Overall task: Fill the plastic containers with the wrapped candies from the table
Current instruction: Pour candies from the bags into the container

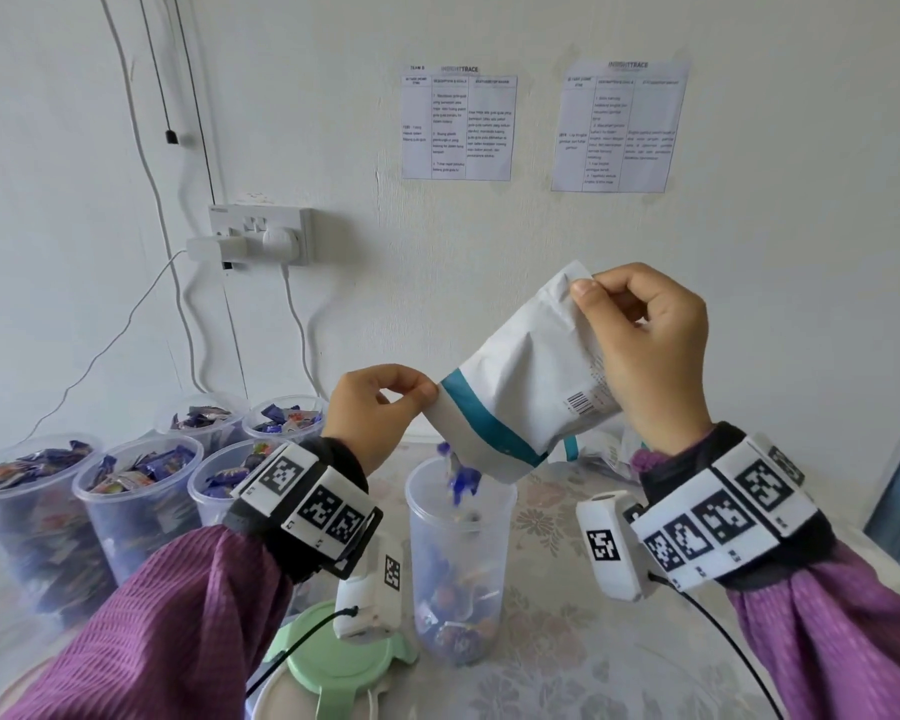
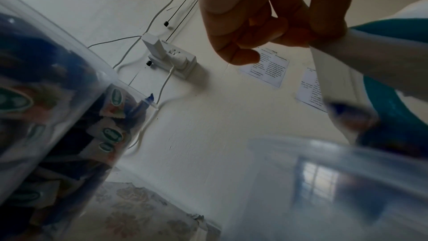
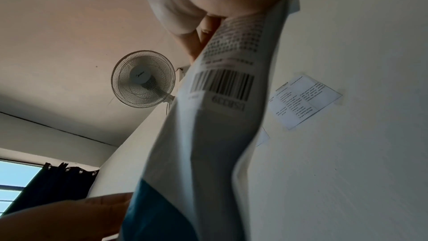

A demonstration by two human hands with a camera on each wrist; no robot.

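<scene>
Five clear plastic containers (image 1: pixel 141 491) stood grouped at the left of the table, each heaped to about the rim with blue-wrapped candies (image 1: pixel 131 467), so that part of the job looked finished. A sixth, tall clear container (image 1: pixel 458 558) stood in the middle on the floral tablecloth (image 1: pixel 567 646), and it held candies only in its lower part, well short of the rim.

Over it a white candy bag with a teal band (image 1: pixel 520 387) was tipped mouth-down. The right hand (image 1: pixel 645 350) pinched the bag's raised closed end between thumb and curled fingers, while the left hand (image 1: pixel 380 413) pinched a corner by the open mouth, steering it above the container. A few blue candies (image 1: pixel 461 478) were falling from the mouth into the container, blurred by motion.

The bag looked nearly flat, so it probably had little left to give. Judging by the level, the sixth container needed more candy, likely from the other packaging (image 1: pixel 606 452) lying behind the bag, though its contents could not be made out. A pale green lid (image 1: pixel 333 662) lay near the front edge, not yet fitted, and none of the filled containers showed a lid either
</scene>
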